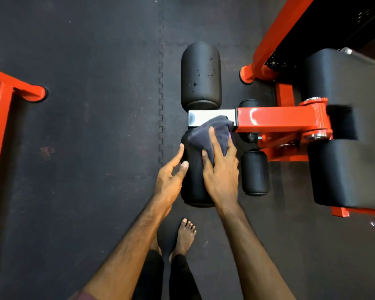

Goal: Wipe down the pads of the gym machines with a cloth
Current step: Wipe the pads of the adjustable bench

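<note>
Two black roller pads sit end to end on a silver bar (200,116) of an orange machine arm (279,120). The far roller pad (200,74) is bare and speckled. My right hand (222,174) lies on the near roller pad (194,187), its spread, straight fingers pressing a dark grey cloth (206,135) onto the pad's far end and the bar. My left hand (169,182) touches the left side of that pad with index finger and thumb and holds nothing.
A smaller black roller (255,172) and two large black pads (344,174) lie to the right on the orange frame. Another orange frame foot (34,93) stands at the left. My bare foot (185,237) is on the dark rubber floor mat (95,148).
</note>
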